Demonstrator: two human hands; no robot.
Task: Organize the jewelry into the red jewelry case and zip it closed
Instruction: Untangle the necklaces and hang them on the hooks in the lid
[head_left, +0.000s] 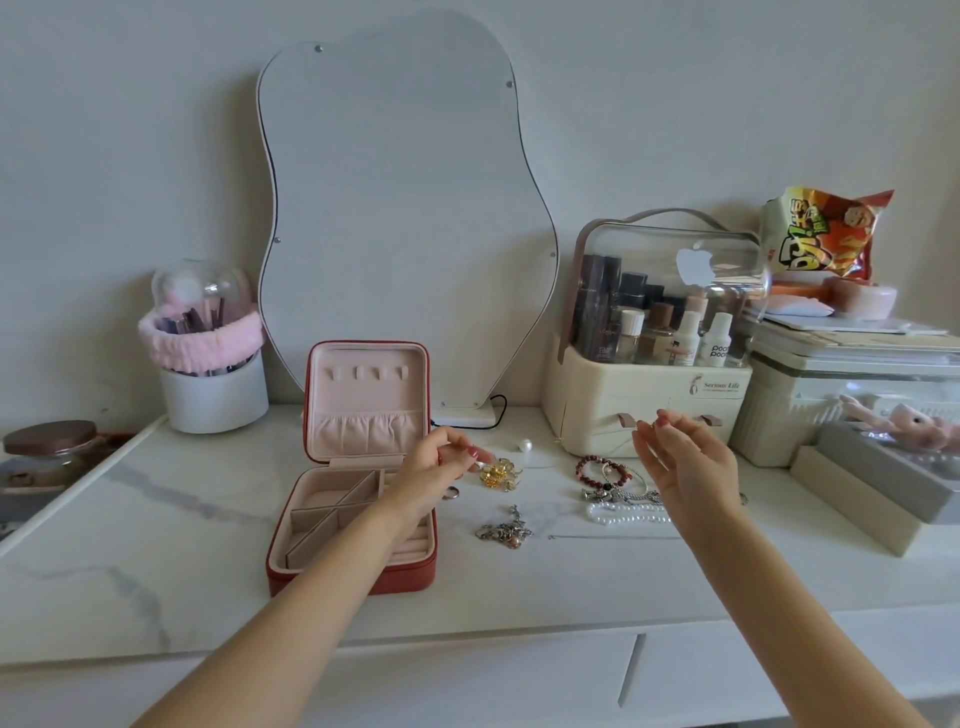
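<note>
Red jewelry case (358, 519) lying open on the white marble counter (156, 519), left of centre, hinge at the far side. Lid (368, 400) standing upright, pink lining facing the camera, four small hooks across the top and a gathered pocket below. Base running front to back, slightly skewed, divided into pink compartments by diagonal partitions at the far end, ring rolls at the near right; no jewelry visible in any visible compartment, though the left forearm covers part of the base.

Left hand (436, 480) reaching over the case's right edge, fingers curled, fingertips at the gold jewelry cluster (497, 474); cannot tell whether anything is pinched. Right hand (685, 465) raised above the counter, thumb and forefinger pinching a small thin piece (640, 425), too small to identify, other fingers loosely spread.

Loose on the counter right of the case: a small ring (453, 493) just beside the left hand, a single pearl (524, 445) farther back, a silver charm bracelet (504, 531) nearer, a dark red bead bracelet (597, 470), a pearl strand (626, 515) lying left to right, a thin chain (613, 537) also running left to right.

Behind: wavy mirror (400, 208), brush holder (210, 358) with pink headband, cream cosmetic organizer (649, 374) holding bottles under a clear cover.
</note>
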